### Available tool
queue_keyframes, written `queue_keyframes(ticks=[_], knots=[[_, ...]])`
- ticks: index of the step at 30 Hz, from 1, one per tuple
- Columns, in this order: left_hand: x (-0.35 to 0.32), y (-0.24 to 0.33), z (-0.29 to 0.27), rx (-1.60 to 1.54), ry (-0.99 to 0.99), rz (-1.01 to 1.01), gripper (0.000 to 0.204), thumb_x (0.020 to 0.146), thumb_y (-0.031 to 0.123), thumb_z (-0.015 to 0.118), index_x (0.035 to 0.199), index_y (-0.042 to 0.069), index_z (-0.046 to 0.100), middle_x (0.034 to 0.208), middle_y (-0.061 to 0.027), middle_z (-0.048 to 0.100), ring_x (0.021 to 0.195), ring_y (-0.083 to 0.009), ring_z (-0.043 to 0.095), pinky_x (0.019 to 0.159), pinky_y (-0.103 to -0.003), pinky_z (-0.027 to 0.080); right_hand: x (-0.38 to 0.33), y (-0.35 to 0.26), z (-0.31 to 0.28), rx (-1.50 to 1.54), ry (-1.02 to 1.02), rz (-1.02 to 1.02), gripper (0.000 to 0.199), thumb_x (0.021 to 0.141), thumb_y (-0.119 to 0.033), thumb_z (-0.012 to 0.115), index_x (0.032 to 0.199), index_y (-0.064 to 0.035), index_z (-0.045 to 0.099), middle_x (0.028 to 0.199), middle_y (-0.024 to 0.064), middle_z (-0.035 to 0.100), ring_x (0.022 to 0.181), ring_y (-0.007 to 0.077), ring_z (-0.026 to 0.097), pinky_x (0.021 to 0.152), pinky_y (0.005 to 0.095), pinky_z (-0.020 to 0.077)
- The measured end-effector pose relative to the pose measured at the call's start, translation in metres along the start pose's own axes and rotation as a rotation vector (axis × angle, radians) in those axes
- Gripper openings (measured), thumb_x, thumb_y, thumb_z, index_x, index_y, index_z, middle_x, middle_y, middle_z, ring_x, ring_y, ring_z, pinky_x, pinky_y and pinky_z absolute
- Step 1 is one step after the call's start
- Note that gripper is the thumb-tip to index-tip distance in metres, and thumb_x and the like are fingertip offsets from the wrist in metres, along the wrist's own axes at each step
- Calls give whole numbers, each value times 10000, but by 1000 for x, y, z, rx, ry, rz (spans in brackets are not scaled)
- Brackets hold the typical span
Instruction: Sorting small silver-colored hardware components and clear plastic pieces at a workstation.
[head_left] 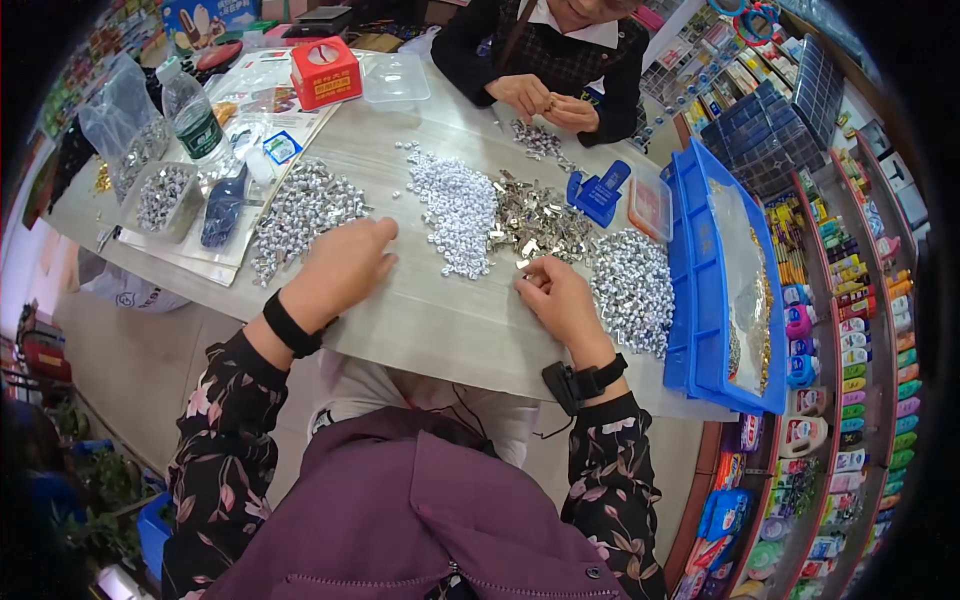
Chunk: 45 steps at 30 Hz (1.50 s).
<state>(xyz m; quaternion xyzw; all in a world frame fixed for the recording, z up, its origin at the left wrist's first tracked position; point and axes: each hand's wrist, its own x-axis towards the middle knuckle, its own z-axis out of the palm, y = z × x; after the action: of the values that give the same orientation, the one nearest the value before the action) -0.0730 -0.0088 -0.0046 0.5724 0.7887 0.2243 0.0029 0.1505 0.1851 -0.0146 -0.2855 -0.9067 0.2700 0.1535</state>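
My left hand [342, 268] rests on the grey table [440, 320], fingers curled loosely, beside a heap of small silver pieces [300, 210]. My right hand [555, 295] pinches a tiny silver piece at its fingertips, at the near edge of a pile of flat metal clips [535, 222]. A mound of white beads [455, 210] lies between my hands. Another heap of silver beads [632, 288] sits just right of my right hand.
A person across the table works small parts with both hands [545, 100]. A blue tray [715, 290] stands at the right, a blue tool [598, 192] and clear box behind the clips. Red box [325, 72], water bottle [192, 110] and bags lie at far left. Shop shelves run along the right.
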Motion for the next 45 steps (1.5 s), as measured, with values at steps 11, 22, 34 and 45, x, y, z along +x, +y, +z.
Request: queue_keyframes(ticks=[11, 22, 34, 45], knots=[[26, 44, 43, -39, -89, 128, 134, 753, 120, 548, 807, 0, 521, 769, -188, 584, 733, -365, 584, 643, -436, 475, -2, 0, -6, 49, -15, 50, 177, 759, -163, 657, 842, -15, 608, 690, 66, 608, 606, 147, 557, 564, 268, 449], [19, 43, 31, -122, -123, 103, 105, 745, 79, 518, 802, -9, 517, 769, -196, 584, 704, -361, 582, 635, -419, 476, -12, 2, -11, 126, -58, 80, 174, 775, -176, 648, 840, -19, 610, 738, 77, 627, 653, 149, 594, 578, 261, 456], [-23, 68, 43, -1789, -369, -514, 116, 889, 135, 526, 959, 43, 542, 783, -25, 579, 664, -97, 573, 573, -216, 487, -56, -57, 19, 1109, -206, 176, 80, 815, -30, 610, 884, 3, 586, 821, 36, 612, 726, 78, 563, 648, 196, 447], [-29, 64, 53, -1926, -375, -533, 124, 895, 147, 519, 959, 40, 525, 805, -32, 573, 687, -100, 556, 614, -217, 484, -60, -58, 37, 1034, -41, 126, 116, 814, -38, 621, 918, 1, 590, 831, 13, 616, 722, 47, 551, 631, 169, 433]])
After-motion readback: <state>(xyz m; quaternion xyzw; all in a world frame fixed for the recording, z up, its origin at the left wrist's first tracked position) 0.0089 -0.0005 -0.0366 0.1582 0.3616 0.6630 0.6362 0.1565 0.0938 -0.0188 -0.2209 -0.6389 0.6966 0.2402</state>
